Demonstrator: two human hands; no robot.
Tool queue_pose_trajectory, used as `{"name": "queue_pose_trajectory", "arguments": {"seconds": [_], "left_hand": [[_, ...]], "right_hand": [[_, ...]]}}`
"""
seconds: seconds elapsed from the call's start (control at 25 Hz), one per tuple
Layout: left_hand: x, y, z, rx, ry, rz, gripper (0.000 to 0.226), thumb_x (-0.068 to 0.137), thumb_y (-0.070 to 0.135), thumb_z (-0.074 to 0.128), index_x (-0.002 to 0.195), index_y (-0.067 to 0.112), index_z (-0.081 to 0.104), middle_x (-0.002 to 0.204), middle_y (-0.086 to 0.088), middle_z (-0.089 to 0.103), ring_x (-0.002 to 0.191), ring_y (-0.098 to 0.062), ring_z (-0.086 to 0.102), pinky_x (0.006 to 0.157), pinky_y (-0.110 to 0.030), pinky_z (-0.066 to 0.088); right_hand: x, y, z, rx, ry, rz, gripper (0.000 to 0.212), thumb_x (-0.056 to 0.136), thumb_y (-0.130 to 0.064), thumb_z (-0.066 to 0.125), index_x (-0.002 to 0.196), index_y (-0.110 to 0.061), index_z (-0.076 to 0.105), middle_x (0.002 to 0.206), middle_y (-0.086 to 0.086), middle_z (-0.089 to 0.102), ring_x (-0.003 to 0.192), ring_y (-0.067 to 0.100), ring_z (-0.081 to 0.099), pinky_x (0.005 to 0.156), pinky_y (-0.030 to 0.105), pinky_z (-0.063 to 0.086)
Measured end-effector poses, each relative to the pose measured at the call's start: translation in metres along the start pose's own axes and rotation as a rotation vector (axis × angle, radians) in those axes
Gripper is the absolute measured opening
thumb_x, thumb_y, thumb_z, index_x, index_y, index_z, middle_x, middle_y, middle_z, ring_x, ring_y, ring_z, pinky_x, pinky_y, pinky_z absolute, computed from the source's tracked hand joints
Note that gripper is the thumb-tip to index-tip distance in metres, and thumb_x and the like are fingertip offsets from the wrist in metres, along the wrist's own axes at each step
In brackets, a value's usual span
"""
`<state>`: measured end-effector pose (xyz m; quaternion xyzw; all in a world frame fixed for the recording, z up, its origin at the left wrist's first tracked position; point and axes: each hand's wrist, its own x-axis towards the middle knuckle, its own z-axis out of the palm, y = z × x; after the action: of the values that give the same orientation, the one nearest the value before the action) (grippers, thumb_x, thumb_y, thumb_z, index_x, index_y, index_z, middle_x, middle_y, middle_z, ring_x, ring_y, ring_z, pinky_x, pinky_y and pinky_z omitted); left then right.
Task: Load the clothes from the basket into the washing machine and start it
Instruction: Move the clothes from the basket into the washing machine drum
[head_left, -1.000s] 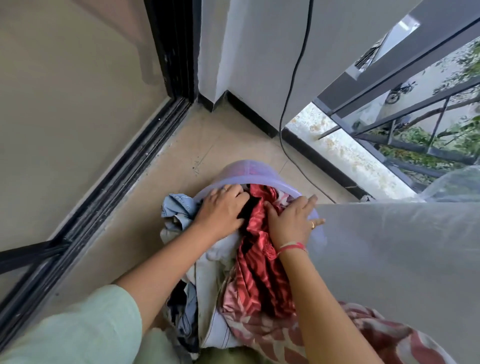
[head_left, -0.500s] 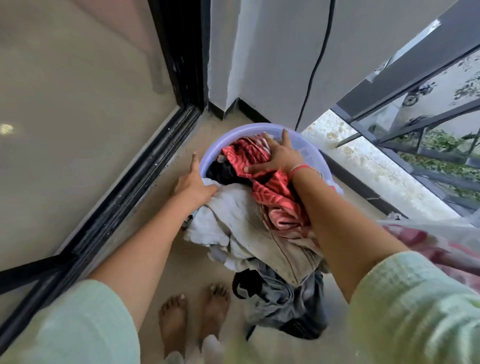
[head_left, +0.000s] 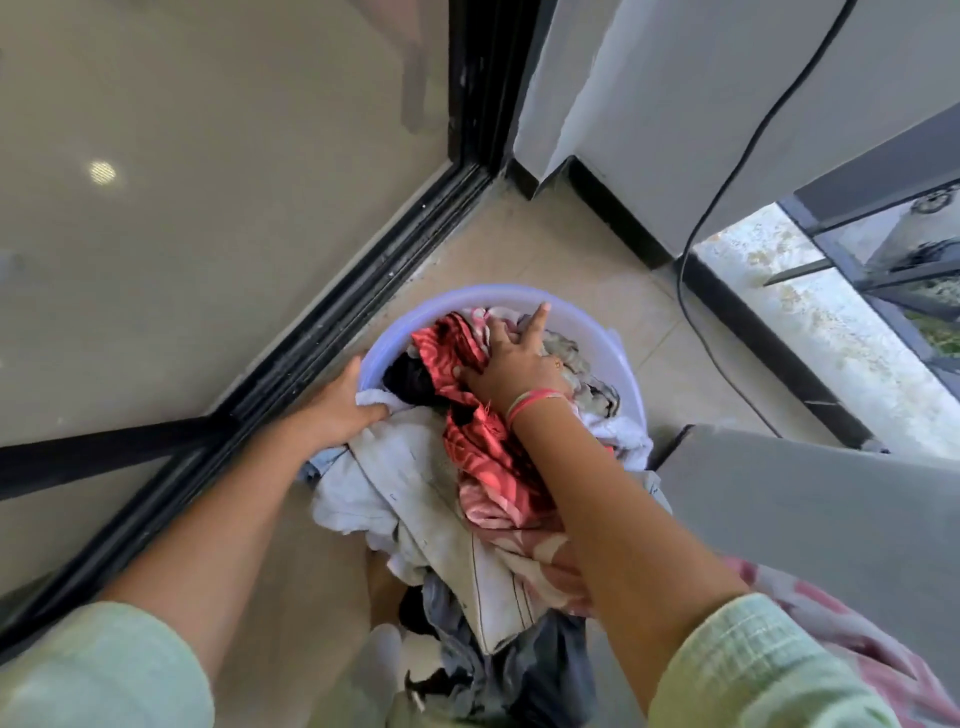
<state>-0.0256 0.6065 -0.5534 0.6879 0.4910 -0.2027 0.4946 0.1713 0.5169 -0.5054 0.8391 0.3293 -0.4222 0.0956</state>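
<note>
Beige floor (head_left: 550, 244) meets a black door track (head_left: 363, 296). Just beside it at 12 o'clock stands the lavender basket (head_left: 415, 304), with clothes (head_left: 410, 483) spilling toward 6 o'clock. The left grip (head_left: 340, 410) clasps its rim at 9 o'clock. The right grip (head_left: 514, 369) bunches the red cloth (head_left: 441, 353), forefinger straight.

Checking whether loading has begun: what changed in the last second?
The left hand moved off the clothes to the left rim of the basket. The right hand slid toward the far side, its fingers now curling into the clothes. The basket stays full; nothing lifted out.
</note>
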Motion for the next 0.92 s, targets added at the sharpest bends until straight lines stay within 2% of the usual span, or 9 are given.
{"name": "queue_pose_trajectory", "arguments": {"seconds": [0.08, 0.2, 0.28, 0.36, 0.48, 0.56, 0.6, 0.76, 0.92], "left_hand": [[0.007, 0.008, -0.017, 0.142, -0.068, 0.031, 0.076, 0.076, 0.039, 0.067, 0.138, 0.018, 0.027, 0.130, -0.005, 0.047, 0.115, -0.021, 0.047, 0.097, -0.036, 0.040], [0.012, 0.031, -0.032, 0.235, -0.206, 0.081, 0.088, 0.067, 0.053, 0.061, 0.140, 0.030, 0.018, 0.133, -0.004, 0.048, 0.115, -0.024, 0.050, 0.097, -0.042, 0.042], [0.014, 0.052, -0.031, 0.369, -0.271, 0.111, 0.086, 0.075, 0.051, 0.061, 0.142, 0.038, 0.009, 0.128, -0.008, 0.052, 0.107, -0.029, 0.054, 0.091, -0.044, 0.046], [0.018, 0.078, -0.023, 0.530, -0.314, 0.164, 0.082, 0.085, 0.041, 0.060, 0.145, 0.036, 0.004, 0.117, -0.012, 0.055, 0.094, -0.031, 0.056, 0.080, -0.039, 0.048], [0.016, 0.130, 0.005, 0.736, -0.371, 0.226, 0.082, 0.089, 0.038, 0.056, 0.147, 0.040, -0.002, 0.099, -0.010, 0.053, 0.076, -0.026, 0.052, 0.065, -0.032, 0.042], [0.012, 0.158, 0.037, 0.850, -0.376, 0.259, 0.082, 0.091, 0.036, 0.052, 0.148, 0.037, -0.007, 0.096, -0.010, 0.055, 0.075, -0.025, 0.053, 0.063, -0.030, 0.041], [0.011, 0.168, 0.053, 0.885, -0.366, 0.254, 0.081, 0.092, 0.036, 0.050, 0.148, 0.035, -0.009, 0.103, -0.012, 0.057, 0.080, -0.027, 0.054, 0.067, -0.031, 0.043], [0.013, 0.162, 0.067, 0.872, -0.309, 0.166, 0.080, 0.093, 0.034, 0.049, 0.150, 0.027, -0.006, 0.125, -0.016, 0.054, 0.103, -0.033, 0.056, 0.076, -0.033, 0.042], [0.004, 0.108, 0.034, 0.693, -0.288, 0.059, 0.080, 0.091, 0.036, 0.052, 0.148, 0.029, -0.005, 0.122, -0.019, 0.056, 0.092, -0.032, 0.055, 0.074, -0.036, 0.046]], "right_hand": [[-0.001, 0.011, 0.001, 0.079, 0.028, 0.025, 0.063, 0.094, -0.048, 0.041, 0.148, -0.037, 0.011, 0.153, 0.016, -0.025, 0.125, 0.047, 0.043, 0.101, 0.054, 0.039], [-0.011, 0.026, 0.003, 0.052, 0.151, 0.005, 0.049, 0.098, -0.028, 0.035, 0.146, -0.033, 0.026, 0.149, 0.023, 0.024, 0.116, 0.040, 0.053, 0.092, 0.043, 0.044], [-0.024, 0.042, 0.010, 0.016, 0.211, 0.049, 0.048, 0.097, -0.023, 0.037, 0.144, -0.031, 0.031, 0.131, 0.018, 0.049, 0.111, 0.035, 0.056, 0.088, 0.041, 0.046], [-0.041, 0.063, 0.018, 0.051, 0.252, 0.135, 0.042, 0.095, -0.021, 0.038, 0.137, -0.027, 0.040, 0.118, 0.015, 0.059, 0.104, 0.033, 0.059, 0.085, 0.040, 0.048], [-0.079, 0.098, 0.043, 0.131, 0.216, 0.287, 0.037, 0.096, -0.027, 0.039, 0.131, -0.020, 0.046, 0.120, 0.013, 0.060, 0.105, 0.031, 0.060, 0.083, 0.036, 0.047], [-0.094, 0.122, 0.059, 0.186, 0.218, 0.344, 0.050, 0.094, -0.031, 0.043, 0.143, -0.027, 0.032, 0.134, 0.010, 0.051, 0.107, 0.030, 0.060, 0.082, 0.035, 0.046], [-0.095, 0.134, 0.063, 0.220, 0.231, 0.354, 0.059, 0.092, -0.033, 0.046, 0.147, -0.030, 0.024, 0.140, 0.009, 0.046, 0.107, 0.031, 0.059, 0.082, 0.035, 0.045], [-0.068, 0.156, 0.067, 0.215, 0.239, 0.208, 0.076, 0.084, -0.032, 0.054, 0.150, -0.029, 0.016, 0.134, 0.012, 0.050, 0.112, 0.034, 0.055, 0.089, 0.040, 0.045], [-0.059, 0.123, 0.067, 0.245, 0.218, 0.051, 0.075, 0.084, -0.028, 0.055, 0.149, -0.031, 0.017, 0.141, 0.016, 0.037, 0.116, 0.037, 0.050, 0.090, 0.044, 0.046]]}}
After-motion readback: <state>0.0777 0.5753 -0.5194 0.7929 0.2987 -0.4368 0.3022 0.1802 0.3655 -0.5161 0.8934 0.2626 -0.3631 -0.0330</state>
